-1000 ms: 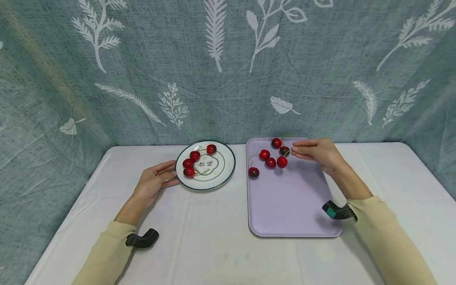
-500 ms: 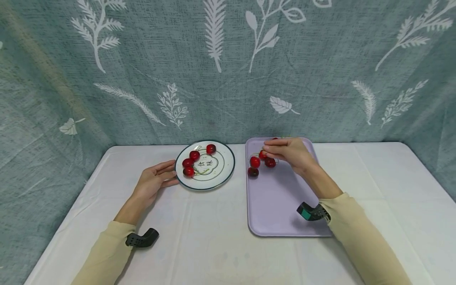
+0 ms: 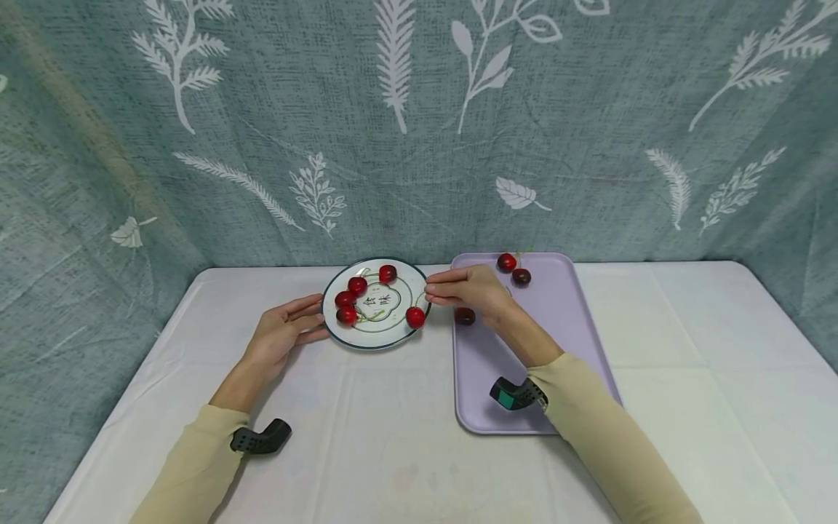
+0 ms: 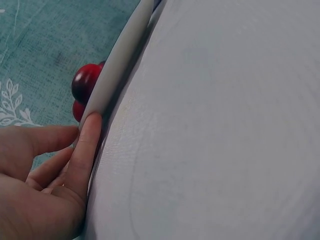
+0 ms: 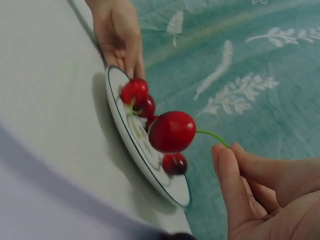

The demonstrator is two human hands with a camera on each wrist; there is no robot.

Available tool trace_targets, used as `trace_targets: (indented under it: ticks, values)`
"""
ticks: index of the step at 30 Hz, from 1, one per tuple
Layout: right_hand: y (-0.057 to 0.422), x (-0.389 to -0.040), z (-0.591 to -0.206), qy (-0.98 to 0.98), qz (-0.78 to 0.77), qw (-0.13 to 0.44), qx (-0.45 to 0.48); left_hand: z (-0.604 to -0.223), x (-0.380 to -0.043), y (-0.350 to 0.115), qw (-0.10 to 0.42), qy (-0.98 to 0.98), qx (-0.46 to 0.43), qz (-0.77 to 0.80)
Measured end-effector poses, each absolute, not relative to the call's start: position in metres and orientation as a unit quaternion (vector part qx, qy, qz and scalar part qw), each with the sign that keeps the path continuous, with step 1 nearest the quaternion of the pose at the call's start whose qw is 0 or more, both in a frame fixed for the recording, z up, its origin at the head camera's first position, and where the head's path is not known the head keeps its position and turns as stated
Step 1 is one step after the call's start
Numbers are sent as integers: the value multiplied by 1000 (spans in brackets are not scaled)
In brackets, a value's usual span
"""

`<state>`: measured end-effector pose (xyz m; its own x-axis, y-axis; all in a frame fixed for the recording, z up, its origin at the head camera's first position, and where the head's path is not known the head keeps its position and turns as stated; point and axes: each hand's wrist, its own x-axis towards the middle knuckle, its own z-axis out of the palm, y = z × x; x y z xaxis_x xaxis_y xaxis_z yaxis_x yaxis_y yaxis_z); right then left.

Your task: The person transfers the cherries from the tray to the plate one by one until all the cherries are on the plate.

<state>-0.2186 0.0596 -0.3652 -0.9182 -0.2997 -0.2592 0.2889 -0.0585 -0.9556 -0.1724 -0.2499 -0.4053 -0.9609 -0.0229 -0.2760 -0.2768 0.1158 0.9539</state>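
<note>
My right hand (image 3: pixel 468 291) pinches the thin green stem of a red cherry (image 3: pixel 415 317) between thumb and fingertips. The cherry dangles over the right part of a white plate (image 3: pixel 393 338) with a dark rim. Several other cherries (image 3: pixel 357 285) rest on that plate, mostly on its left side. My left hand (image 3: pixel 281 335) grips the plate's left rim, its digits on both sides of the edge in the left wrist view. In the right wrist view the hanging cherry (image 5: pixel 172 131) looks clear of the plate's surface.
A lilac tray (image 3: pixel 524 378) lies right of the plate. Two cherries (image 3: pixel 521 277) sit near its far edge and a dark cherry (image 3: pixel 465 316) at its left edge; my right hand may hide others. A patterned green curtain (image 3: pixel 419 182) hangs behind the white-covered table (image 3: pixel 366 437).
My right hand has moved left from the tray's far right part to the plate, carrying the cherry by its stem. My left hand and the plate have stayed in place.
</note>
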Motion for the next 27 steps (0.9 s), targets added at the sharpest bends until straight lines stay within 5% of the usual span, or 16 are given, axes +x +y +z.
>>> trace_targets:
  ticks: [27]
  values:
    - [-1, -212, -386, 668, -695, 263, -41, -407, -173, -252, 95, 743, -96, 656]
